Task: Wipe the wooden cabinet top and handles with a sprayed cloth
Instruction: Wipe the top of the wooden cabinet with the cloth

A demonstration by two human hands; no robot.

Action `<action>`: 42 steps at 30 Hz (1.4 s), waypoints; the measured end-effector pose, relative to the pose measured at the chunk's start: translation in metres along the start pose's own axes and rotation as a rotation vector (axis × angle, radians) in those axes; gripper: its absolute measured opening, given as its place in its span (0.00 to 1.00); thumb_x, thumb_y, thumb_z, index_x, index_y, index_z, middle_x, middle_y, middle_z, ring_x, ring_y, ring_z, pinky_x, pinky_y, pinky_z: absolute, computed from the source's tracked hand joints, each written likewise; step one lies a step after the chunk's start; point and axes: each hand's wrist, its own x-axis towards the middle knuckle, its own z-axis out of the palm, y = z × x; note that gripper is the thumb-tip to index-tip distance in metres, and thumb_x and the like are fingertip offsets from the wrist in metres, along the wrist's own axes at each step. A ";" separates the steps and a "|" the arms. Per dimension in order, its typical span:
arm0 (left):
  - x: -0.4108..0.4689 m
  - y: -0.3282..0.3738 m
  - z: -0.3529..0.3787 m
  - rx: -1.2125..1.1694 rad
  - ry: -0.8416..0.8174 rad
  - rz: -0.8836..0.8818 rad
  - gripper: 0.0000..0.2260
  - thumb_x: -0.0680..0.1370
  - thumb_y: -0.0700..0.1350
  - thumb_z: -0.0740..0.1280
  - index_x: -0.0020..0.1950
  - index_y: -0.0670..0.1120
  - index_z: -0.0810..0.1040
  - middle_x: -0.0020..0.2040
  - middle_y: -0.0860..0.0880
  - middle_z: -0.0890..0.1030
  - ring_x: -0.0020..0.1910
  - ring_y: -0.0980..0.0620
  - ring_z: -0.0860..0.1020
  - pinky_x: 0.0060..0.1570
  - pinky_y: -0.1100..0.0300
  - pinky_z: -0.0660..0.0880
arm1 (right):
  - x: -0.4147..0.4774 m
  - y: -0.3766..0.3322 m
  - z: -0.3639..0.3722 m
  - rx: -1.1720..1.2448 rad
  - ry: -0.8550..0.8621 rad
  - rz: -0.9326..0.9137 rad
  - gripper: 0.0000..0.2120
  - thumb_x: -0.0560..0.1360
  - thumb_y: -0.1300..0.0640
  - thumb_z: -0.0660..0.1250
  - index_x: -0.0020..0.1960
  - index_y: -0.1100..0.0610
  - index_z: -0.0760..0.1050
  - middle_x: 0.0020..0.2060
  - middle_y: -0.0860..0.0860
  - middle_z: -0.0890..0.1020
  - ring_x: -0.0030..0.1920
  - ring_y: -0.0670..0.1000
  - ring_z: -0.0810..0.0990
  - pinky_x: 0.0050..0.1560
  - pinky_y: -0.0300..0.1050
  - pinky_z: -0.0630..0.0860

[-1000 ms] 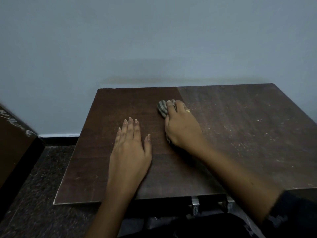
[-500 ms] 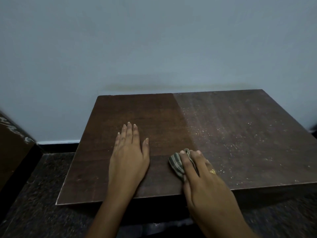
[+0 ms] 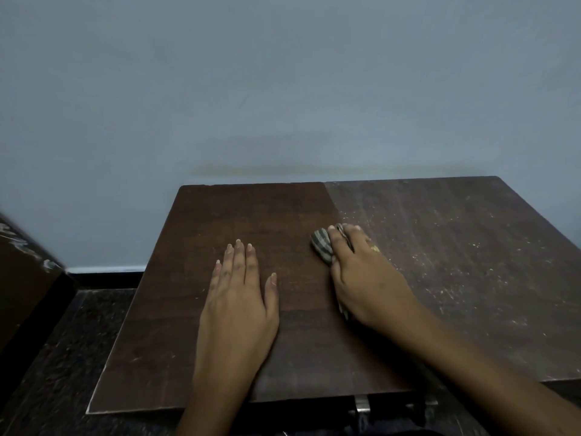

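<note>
The dark wooden cabinet top [image 3: 456, 278] fills the middle of the view. Its left half looks darker and clean, its right half is dusty with pale specks. My right hand [image 3: 361, 275] presses a bunched grey striped cloth [image 3: 321, 245] onto the top near the border between the two halves. The cloth sticks out past my fingertips and most of it is hidden under the palm. My left hand [image 3: 239, 297] lies flat on the clean left half, fingers spread, holding nothing. A metal handle [image 3: 362, 404] shows just under the front edge.
A pale blue wall [image 3: 283, 89] rises directly behind the cabinet. To the left stands another dark piece of furniture [image 3: 22, 284]. Dark speckled floor [image 3: 63, 357] lies between the two.
My right hand has pushed the cloth away from the front edge toward the wall, along the border of the dusty half. My left hand has stayed flat in place.
</note>
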 end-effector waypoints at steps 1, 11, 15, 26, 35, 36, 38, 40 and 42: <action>0.000 0.000 0.000 -0.004 -0.001 -0.001 0.32 0.74 0.58 0.42 0.72 0.40 0.59 0.73 0.42 0.61 0.73 0.49 0.56 0.69 0.57 0.46 | 0.014 0.002 0.000 0.002 0.001 0.005 0.25 0.82 0.54 0.47 0.77 0.56 0.48 0.76 0.53 0.53 0.76 0.55 0.52 0.73 0.47 0.54; 0.003 0.001 -0.004 -0.066 -0.041 -0.009 0.34 0.72 0.61 0.38 0.74 0.44 0.52 0.76 0.45 0.53 0.71 0.58 0.43 0.68 0.62 0.37 | 0.144 0.029 -0.009 0.057 -0.028 0.064 0.22 0.80 0.55 0.49 0.73 0.59 0.58 0.72 0.60 0.60 0.71 0.62 0.62 0.70 0.54 0.62; 0.004 -0.001 -0.003 -0.071 -0.027 0.006 0.34 0.73 0.60 0.40 0.73 0.43 0.54 0.75 0.44 0.56 0.71 0.57 0.46 0.69 0.61 0.40 | 0.151 0.032 -0.013 0.063 -0.037 0.089 0.22 0.81 0.54 0.48 0.73 0.59 0.58 0.71 0.60 0.61 0.70 0.62 0.62 0.70 0.55 0.63; 0.005 0.000 -0.002 -0.029 -0.029 0.011 0.34 0.73 0.60 0.42 0.72 0.41 0.58 0.74 0.41 0.59 0.74 0.49 0.53 0.70 0.59 0.43 | 0.021 0.028 -0.008 0.061 0.071 0.099 0.24 0.81 0.54 0.49 0.76 0.56 0.54 0.74 0.54 0.58 0.73 0.57 0.59 0.70 0.51 0.61; -0.002 0.013 -0.008 0.058 0.044 0.188 0.24 0.77 0.50 0.50 0.66 0.38 0.69 0.67 0.40 0.71 0.69 0.45 0.65 0.69 0.55 0.53 | -0.088 0.025 0.004 0.001 0.071 0.086 0.24 0.78 0.53 0.48 0.75 0.50 0.57 0.73 0.47 0.60 0.73 0.51 0.62 0.67 0.47 0.67; -0.006 0.018 -0.009 0.017 0.042 0.173 0.24 0.77 0.51 0.49 0.67 0.40 0.68 0.68 0.42 0.71 0.70 0.47 0.64 0.70 0.57 0.52 | -0.096 0.028 0.005 -0.003 0.075 0.090 0.25 0.76 0.53 0.49 0.72 0.51 0.63 0.70 0.49 0.67 0.70 0.53 0.69 0.62 0.48 0.73; -0.016 0.034 -0.009 -0.076 0.032 0.138 0.26 0.77 0.55 0.48 0.69 0.43 0.66 0.70 0.45 0.67 0.72 0.51 0.59 0.71 0.58 0.50 | -0.104 0.034 0.003 -0.027 0.058 0.107 0.25 0.71 0.53 0.52 0.66 0.54 0.72 0.62 0.51 0.78 0.60 0.54 0.79 0.49 0.47 0.80; -0.026 0.051 -0.004 -0.092 0.008 0.140 0.27 0.77 0.57 0.47 0.71 0.44 0.63 0.72 0.46 0.65 0.73 0.52 0.57 0.72 0.58 0.49 | -0.106 0.040 0.001 -0.093 0.055 0.134 0.26 0.69 0.53 0.53 0.63 0.55 0.75 0.58 0.52 0.80 0.56 0.54 0.82 0.45 0.45 0.80; -0.033 0.061 0.004 -0.073 -0.020 0.144 0.27 0.77 0.57 0.47 0.71 0.43 0.63 0.72 0.46 0.64 0.73 0.51 0.57 0.70 0.57 0.49 | -0.103 0.038 0.000 -0.085 0.055 0.111 0.28 0.69 0.52 0.50 0.65 0.55 0.73 0.62 0.53 0.78 0.60 0.55 0.79 0.51 0.47 0.79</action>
